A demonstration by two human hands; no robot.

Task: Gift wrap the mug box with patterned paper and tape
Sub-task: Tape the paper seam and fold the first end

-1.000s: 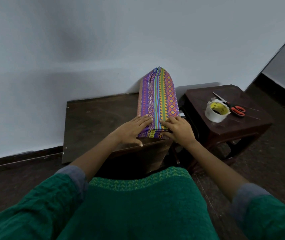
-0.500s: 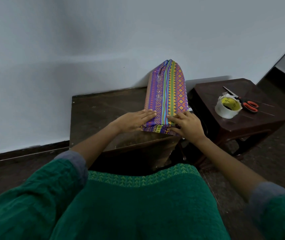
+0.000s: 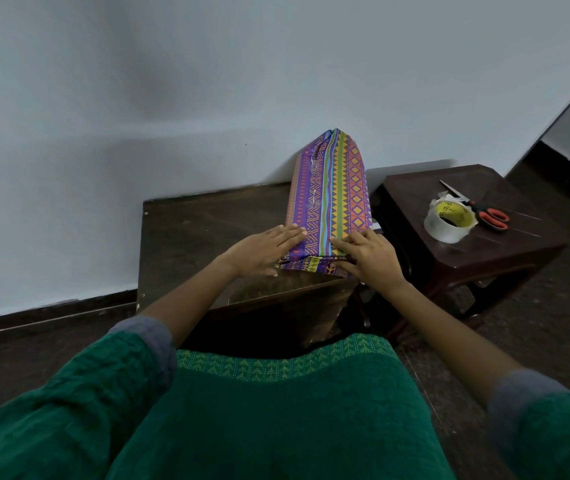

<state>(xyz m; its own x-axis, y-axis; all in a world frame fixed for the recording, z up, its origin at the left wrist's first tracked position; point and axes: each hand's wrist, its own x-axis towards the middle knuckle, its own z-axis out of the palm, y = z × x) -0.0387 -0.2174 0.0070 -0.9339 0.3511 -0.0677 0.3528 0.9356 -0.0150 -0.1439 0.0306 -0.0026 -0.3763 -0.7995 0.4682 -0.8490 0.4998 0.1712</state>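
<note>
We have the wrapped mug box (image 3: 332, 199) lying lengthwise on the dark surface (image 3: 207, 230), its near end at the front edge. Our left hand (image 3: 266, 247) lies flat, fingers straight, pressing the paper's left side; our right hand (image 3: 368, 252) presses the near right corner with fingers partly bent. The near-end flaps look folded but untaped, so we judge that lifting either hand could let them spring open. The tape roll (image 3: 449, 221) and scissors (image 3: 484, 213) sit on the stool (image 3: 505, 258), well apart, so reaching risks shifting the box off the edge
</note>
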